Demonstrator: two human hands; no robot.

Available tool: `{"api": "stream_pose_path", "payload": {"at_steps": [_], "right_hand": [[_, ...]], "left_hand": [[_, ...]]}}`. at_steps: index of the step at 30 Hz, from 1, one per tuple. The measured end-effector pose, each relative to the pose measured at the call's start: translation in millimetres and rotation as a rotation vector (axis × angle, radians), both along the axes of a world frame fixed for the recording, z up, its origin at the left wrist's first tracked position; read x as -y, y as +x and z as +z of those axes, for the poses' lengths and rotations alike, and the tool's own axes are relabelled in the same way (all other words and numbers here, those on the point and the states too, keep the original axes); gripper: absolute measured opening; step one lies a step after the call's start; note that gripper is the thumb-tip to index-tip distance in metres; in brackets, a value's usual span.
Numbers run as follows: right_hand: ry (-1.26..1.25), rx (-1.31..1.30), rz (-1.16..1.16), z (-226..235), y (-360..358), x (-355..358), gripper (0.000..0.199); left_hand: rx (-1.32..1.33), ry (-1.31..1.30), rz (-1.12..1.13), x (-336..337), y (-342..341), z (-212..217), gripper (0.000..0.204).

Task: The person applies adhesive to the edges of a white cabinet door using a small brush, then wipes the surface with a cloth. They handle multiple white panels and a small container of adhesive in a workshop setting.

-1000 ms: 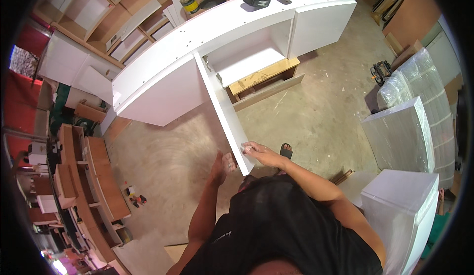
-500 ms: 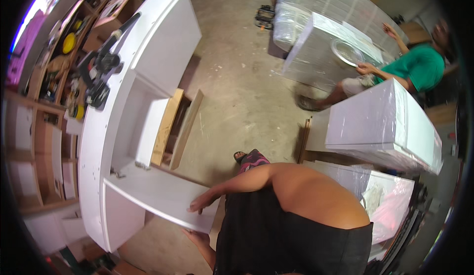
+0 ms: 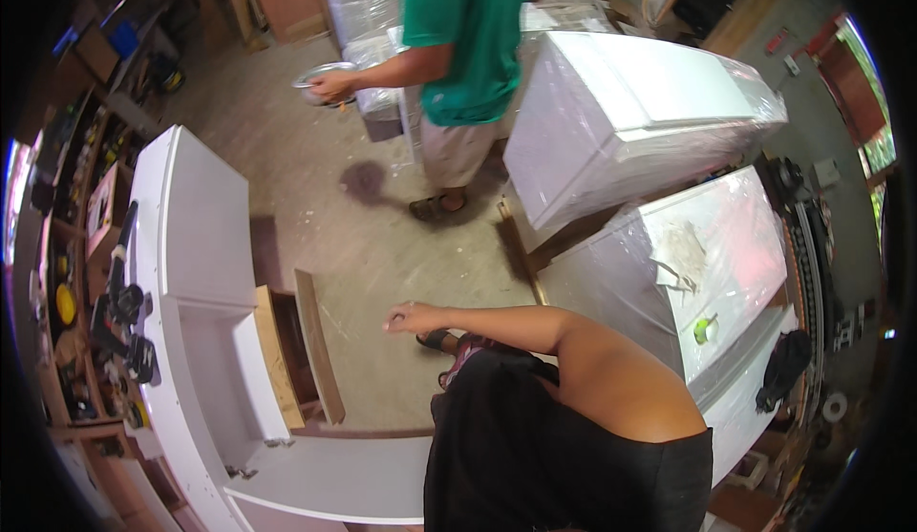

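Observation:
My right hand point(image 3: 411, 319) hangs in the air over the concrete floor with its fingers curled in and nothing in it. The arm reaches out from my bare shoulder above my black top. Lower left of the hand lies the open white door panel point(image 3: 334, 479) of a long white cabinet point(image 3: 191, 236), and the hand does not touch it. A raw wooden box point(image 3: 287, 351) stands in the cabinet's open bay. My left hand is hidden behind my body.
Another person in a green shirt point(image 3: 468, 35) stands ahead holding a round metal tin point(image 3: 320, 78). Two white cabinets wrapped in clear film point(image 3: 650, 121) point(image 3: 707, 265) stand to the right. Power tools point(image 3: 124, 322) lie on the shelving at far left.
The view has swung further right, bringing the other person close ahead. My right hand has come off the white door panel and now hangs above the floor.

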State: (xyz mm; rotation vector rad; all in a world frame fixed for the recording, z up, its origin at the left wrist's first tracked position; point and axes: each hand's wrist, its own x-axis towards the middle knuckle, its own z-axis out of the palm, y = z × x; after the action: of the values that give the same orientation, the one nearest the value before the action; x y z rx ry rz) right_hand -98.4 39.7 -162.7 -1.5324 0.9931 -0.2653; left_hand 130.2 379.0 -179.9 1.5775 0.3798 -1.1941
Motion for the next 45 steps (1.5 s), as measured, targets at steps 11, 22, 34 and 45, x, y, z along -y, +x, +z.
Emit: {"api": "stream_pose_path", "payload": {"at_steps": [11, 22, 34, 45], "right_hand": [[-0.22, 0.179, -0.732, 117.4, -203.9, -47.7, 0.029], [-0.33, -0.914, -0.488, 225.7, -425.8, -110.0, 0.032], [-0.223, -1.143, -1.215, 186.7, -543.9, -188.6, 0.013], [-0.762, 1.01, -1.736, 245.4, -528.2, -205.8, 0.057]], "left_hand": [[-0.05, -0.011, -0.473, 60.4, -23.1, -33.5, 0.045], [-0.013, 0.136, -0.789, 107.5, -79.1, -41.2, 0.035], [0.114, 0.287, -1.043, 172.1, -118.9, -38.6, 0.024], [0.736, -0.933, -1.023, 424.3, -335.7, 216.3, 0.027]]}}
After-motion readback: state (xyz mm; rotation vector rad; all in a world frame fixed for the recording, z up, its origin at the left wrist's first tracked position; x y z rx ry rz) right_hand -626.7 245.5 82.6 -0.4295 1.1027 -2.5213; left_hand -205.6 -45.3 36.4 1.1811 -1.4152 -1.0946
